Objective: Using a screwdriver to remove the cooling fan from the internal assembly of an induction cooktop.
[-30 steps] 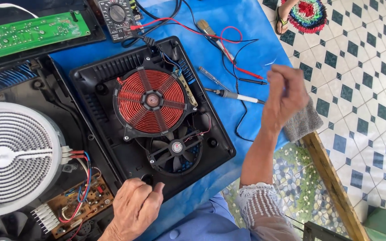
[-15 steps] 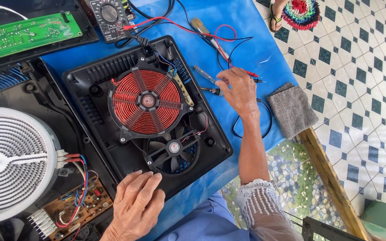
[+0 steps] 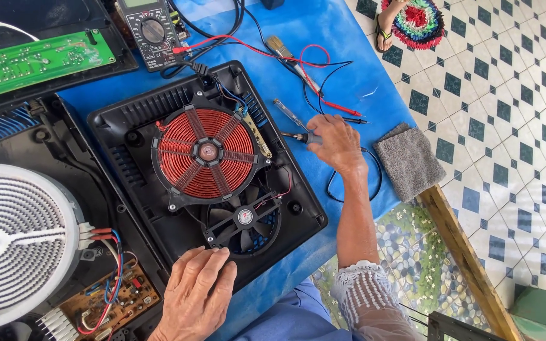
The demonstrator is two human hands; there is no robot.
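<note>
Right hand: my right hand (image 3: 335, 144) lies on the blue table cover (image 3: 323, 57), fingers curled round the handle of a screwdriver (image 3: 298, 136); I read that as a closed grasp on the tool.
Screwdriver axis: its long axis runs nearly level across the view, the dark shaft poking out of my fist and pointing left, toward the right edge of the open cooker base (image 3: 206, 177).
Screwdriver place: just beside the base's right wall, near the copper coil (image 3: 205, 151); I cannot tell whether the tip touches the plastic.
Left hand: my left hand (image 3: 197, 297) rests flat, fingers spread and unclenched, on the near rim of the base, just below the black fan (image 3: 242, 220); it grasps nothing.
Nearby tools: a second slim screwdriver (image 3: 285, 112) lies diagonally just above my right hand; red and black probe leads (image 3: 342, 110) cross beside it.
Right of hand: a grey cloth (image 3: 409, 161) sits near the table edge.
Far side: a multimeter (image 3: 150, 31) and a paintbrush (image 3: 280, 49) lie well apart from my hands.
</note>
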